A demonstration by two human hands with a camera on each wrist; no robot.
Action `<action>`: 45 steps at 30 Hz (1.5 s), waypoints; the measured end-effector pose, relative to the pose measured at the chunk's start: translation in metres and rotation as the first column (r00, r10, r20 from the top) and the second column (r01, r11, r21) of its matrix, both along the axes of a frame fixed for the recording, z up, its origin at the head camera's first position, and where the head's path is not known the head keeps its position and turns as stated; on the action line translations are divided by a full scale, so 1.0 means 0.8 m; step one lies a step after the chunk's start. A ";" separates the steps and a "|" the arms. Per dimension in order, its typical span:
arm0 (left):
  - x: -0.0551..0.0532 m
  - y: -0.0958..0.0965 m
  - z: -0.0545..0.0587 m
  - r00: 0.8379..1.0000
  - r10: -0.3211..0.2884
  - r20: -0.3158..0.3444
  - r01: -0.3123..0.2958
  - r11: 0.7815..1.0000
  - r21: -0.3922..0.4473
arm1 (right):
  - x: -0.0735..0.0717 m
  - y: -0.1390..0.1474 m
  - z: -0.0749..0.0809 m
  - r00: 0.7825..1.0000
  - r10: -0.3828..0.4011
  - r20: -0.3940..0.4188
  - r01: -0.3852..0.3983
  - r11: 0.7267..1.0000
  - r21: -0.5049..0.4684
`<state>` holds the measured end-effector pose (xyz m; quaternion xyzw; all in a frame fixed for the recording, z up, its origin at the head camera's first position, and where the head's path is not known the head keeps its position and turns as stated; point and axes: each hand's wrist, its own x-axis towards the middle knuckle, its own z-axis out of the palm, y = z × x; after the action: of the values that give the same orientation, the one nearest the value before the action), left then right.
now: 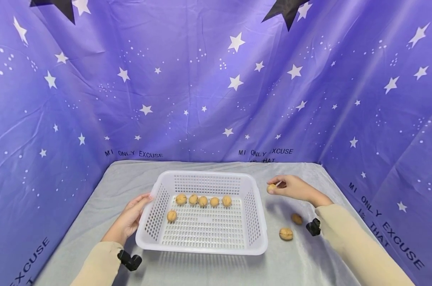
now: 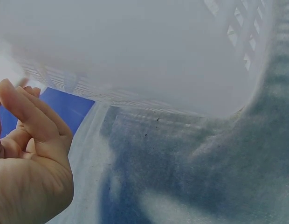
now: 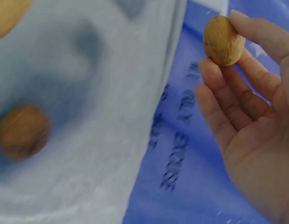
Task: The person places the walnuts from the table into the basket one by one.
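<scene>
A white plastic basket (image 1: pixel 201 252) with slotted walls stands on the grey cloth. Inside it, several walnuts (image 1: pixel 203 201) form a row toward the far side, and a single walnut (image 1: pixel 171 216) lies nearer the left wall. My left hand (image 1: pixel 132 214) holds the basket's left rim, fingertips at its edge; the left wrist view shows that hand (image 2: pixel 35 154) beside the pale basket wall (image 2: pixel 112 51). Beyond the basket's right side, my right hand (image 1: pixel 291 187) pinches a walnut (image 3: pixel 223 41) between thumb and fingertips, raised above the cloth.
Two loose walnuts lie on the cloth right of the basket: a lighter one (image 1: pixel 286 234) and a darker one (image 1: pixel 296 219) under the right forearm. A purple star-printed curtain (image 1: pixel 201 99) encloses the grey-covered table (image 1: pixel 126 171) at the back and sides.
</scene>
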<state>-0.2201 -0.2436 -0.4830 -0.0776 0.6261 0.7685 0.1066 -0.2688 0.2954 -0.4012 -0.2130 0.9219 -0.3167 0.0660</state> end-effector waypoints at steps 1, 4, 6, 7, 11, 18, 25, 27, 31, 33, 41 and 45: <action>0.000 0.000 0.000 1.000 -0.003 -0.001 0.003 1.000 0.004 | -0.001 -0.007 0.003 1.000 0.009 -0.005 -0.009 1.000 -0.003; 0.001 0.000 0.000 1.000 -0.006 -0.003 0.006 1.000 0.012 | -0.005 -0.028 0.011 0.999 0.049 -0.020 -0.049 0.999 -0.016; 0.001 0.001 0.000 1.000 -0.005 -0.003 0.005 1.000 0.010 | -0.008 -0.043 0.015 0.996 0.083 -0.022 -0.084 0.996 -0.034; 0.001 0.001 0.000 1.000 -0.004 -0.003 0.004 1.000 0.006 | -0.010 -0.049 0.017 0.995 0.100 -0.026 -0.101 0.994 -0.037; 0.000 0.002 -0.002 1.000 -0.004 -0.003 0.004 1.000 -0.003 | -0.016 -0.081 0.022 0.989 0.149 -0.006 -0.149 0.988 -0.043; 0.000 0.002 -0.003 1.000 0.002 -0.012 -0.002 1.000 -0.014 | -0.025 -0.145 0.027 0.970 0.238 0.048 -0.238 0.971 -0.017; 0.001 0.000 -0.001 1.000 -0.002 -0.005 0.002 1.000 -0.020 | -0.027 -0.210 0.023 0.937 0.344 0.063 -0.346 0.938 0.030; 0.001 0.000 0.000 1.000 -0.002 -0.004 0.002 1.000 -0.015 | -0.026 -0.228 0.021 0.928 0.363 0.082 -0.366 0.930 0.027; 0.002 0.000 0.002 1.000 -0.002 0.001 0.002 1.000 -0.006 | -0.023 -0.259 0.012 0.909 0.399 0.116 -0.406 0.913 0.041; 0.002 0.000 0.003 1.000 0.001 0.004 -0.001 1.000 0.000 | -0.022 -0.273 0.005 0.900 0.418 0.123 -0.427 0.903 0.052; 0.000 0.000 0.003 1.000 0.009 0.014 -0.009 1.000 0.001 | -0.016 -0.315 -0.028 0.880 0.446 0.163 -0.460 0.886 0.062; 0.000 0.001 0.002 1.000 0.006 0.010 -0.006 1.000 -0.006 | -0.013 -0.327 -0.043 0.880 0.445 0.165 -0.463 0.881 0.094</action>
<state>-0.2201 -0.2428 -0.4811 -0.0835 0.6277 0.7665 0.1071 -0.2795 0.0335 -0.4354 -0.3961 0.8581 -0.2452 0.2160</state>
